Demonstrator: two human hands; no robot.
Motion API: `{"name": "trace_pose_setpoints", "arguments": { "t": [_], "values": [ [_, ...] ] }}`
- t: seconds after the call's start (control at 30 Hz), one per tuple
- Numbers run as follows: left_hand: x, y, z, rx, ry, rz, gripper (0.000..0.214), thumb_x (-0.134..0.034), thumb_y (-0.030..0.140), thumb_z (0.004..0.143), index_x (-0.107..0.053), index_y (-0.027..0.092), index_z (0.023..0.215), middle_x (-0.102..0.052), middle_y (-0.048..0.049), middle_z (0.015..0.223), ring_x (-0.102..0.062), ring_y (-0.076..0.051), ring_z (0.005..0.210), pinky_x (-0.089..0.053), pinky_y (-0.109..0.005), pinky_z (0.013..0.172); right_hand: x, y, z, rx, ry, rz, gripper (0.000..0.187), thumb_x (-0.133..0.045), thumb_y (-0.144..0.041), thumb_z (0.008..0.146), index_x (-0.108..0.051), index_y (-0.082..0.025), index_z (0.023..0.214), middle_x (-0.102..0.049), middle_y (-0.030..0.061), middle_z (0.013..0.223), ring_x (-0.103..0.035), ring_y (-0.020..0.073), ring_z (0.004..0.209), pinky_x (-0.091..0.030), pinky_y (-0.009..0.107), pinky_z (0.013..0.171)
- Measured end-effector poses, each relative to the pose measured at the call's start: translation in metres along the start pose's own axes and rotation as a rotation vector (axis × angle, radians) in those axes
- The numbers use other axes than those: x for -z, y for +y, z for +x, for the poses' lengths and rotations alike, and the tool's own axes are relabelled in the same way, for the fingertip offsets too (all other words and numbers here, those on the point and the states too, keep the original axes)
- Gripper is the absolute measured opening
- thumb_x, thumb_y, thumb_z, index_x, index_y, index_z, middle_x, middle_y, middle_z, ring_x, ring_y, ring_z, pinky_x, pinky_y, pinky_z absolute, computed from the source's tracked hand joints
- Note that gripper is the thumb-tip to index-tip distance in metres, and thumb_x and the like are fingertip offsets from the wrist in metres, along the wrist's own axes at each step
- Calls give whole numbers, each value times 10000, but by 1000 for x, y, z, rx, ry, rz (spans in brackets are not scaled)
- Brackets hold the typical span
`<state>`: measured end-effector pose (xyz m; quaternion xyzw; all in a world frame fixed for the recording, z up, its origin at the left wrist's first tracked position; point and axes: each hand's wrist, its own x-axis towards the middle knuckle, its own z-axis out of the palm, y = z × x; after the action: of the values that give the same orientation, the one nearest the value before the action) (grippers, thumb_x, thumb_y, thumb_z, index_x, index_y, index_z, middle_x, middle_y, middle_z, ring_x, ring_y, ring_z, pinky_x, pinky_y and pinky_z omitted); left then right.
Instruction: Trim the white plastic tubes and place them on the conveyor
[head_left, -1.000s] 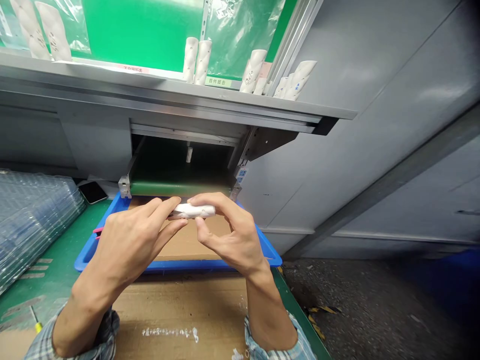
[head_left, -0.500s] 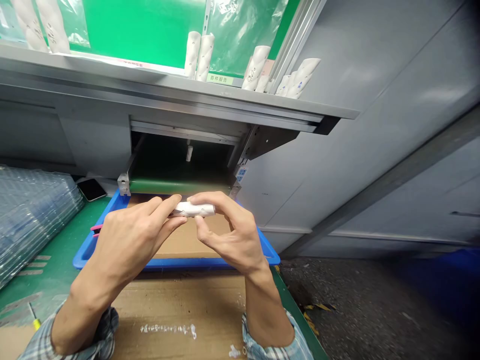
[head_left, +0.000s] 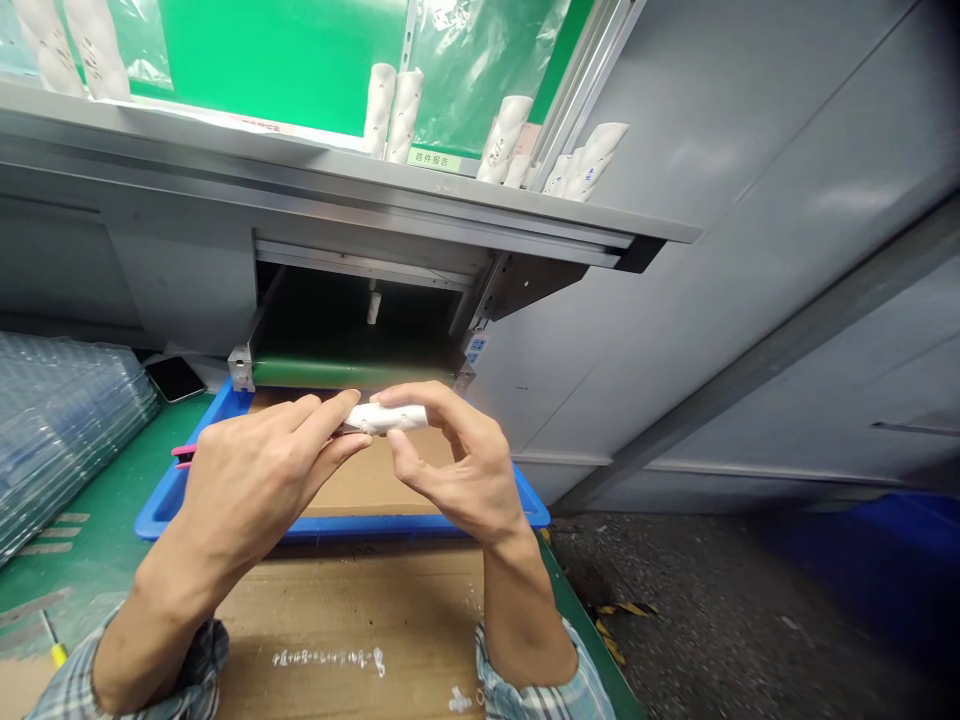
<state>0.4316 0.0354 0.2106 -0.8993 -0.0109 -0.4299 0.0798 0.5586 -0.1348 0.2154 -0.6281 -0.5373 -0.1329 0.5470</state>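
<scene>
A short white tube (head_left: 395,417) with small holes in its wall lies level between my two hands, above the blue tray. My left hand (head_left: 259,460) is closed, thumb and fingers pinching the tube's left end. My right hand (head_left: 457,455) is curled around the right part, with its index finger along the top and its thumb just beneath. A thin grey edge shows at the left end, partly hidden by my left fingers. Behind my left hand a pink-handled tool (head_left: 182,456) pokes out; I cannot tell whether the hand holds it.
Below my hands is a blue tray (head_left: 345,530) with cardboard in it. Beyond it, a green conveyor belt (head_left: 337,372) carries a small white tube (head_left: 373,308). Clear plastic trays (head_left: 67,430), a phone (head_left: 175,379) and a yellow-handled screwdriver (head_left: 58,650) lie left. White tubes (head_left: 405,115) stand on the shelf.
The whole view has shifted slightly, so the surroundings sit a little farther left. Both hands keep nearly the same grip on the white tube.
</scene>
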Motion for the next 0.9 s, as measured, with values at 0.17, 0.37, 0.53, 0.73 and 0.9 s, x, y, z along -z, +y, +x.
{"name": "trace_pose_setpoints", "arguments": {
  "t": [0.17,0.37,0.53,0.73,0.9],
  "values": [
    [0,-2,3,99,-20,-275,375,-511,525,1098,-710,253,1262,-779,12,915,-706,-149,717,-406,-285,612,0,1,1,3,2,76,263,-659,-110,906,-704,-248,1125,-782,30,1103,-749,206,1036,-621,350,909],
    [5,-6,6,302,-141,-585,332,-580,554,1047,-730,279,1158,-766,29,952,-623,-123,690,-451,-244,643,1,4,1,-7,-66,228,280,-665,-113,941,-710,-261,1174,-760,50,1261,-718,217,1206,-602,378,1048],
    [3,-9,5,340,-116,-630,343,-622,556,1015,-716,263,1167,-765,20,968,-609,-121,687,-458,-239,633,2,7,2,-105,-75,275,344,-776,-267,962,-667,-253,1288,-755,75,1308,-741,224,1198,-613,387,1079],
    [1,-10,5,303,-123,-636,329,-630,518,1015,-714,275,1220,-784,22,1022,-624,-119,690,-475,-239,647,4,5,1,-55,-95,205,367,-735,-215,978,-665,-264,1334,-741,64,1340,-711,216,1261,-576,377,1136],
    [2,-10,5,276,-98,-652,322,-647,517,1018,-726,269,1208,-792,8,1057,-661,-129,742,-491,-237,680,4,7,1,-76,-111,260,480,-764,-217,968,-619,-279,1421,-738,59,1355,-712,206,1257,-568,368,1140]
  ]
}}
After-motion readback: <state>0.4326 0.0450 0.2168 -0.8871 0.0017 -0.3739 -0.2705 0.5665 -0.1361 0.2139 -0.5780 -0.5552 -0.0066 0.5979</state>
